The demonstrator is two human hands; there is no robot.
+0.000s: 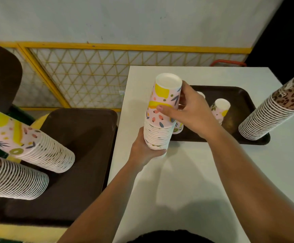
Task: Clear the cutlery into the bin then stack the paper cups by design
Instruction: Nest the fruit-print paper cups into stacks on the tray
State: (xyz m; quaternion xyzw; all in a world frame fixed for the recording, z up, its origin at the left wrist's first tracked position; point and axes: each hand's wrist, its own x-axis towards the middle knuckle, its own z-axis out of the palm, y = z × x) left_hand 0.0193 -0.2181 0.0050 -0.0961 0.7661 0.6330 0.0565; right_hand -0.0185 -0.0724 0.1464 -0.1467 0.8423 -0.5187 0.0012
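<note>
Above the white table (204, 172), an inverted stack of fruit-patterned pink paper cups (158, 123) is cupped underneath by the left hand (143, 151), while its top cup is gripped by the right hand (192, 111) with curled fingers.

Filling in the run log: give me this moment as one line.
phase: stacking | left hand: holds fruit-print stack at base | right hand: grips top cup | loose cup: on tray

Four cup stacks (157, 120), perhaps three loose cups (220, 109), two trays (239, 95)
</note>
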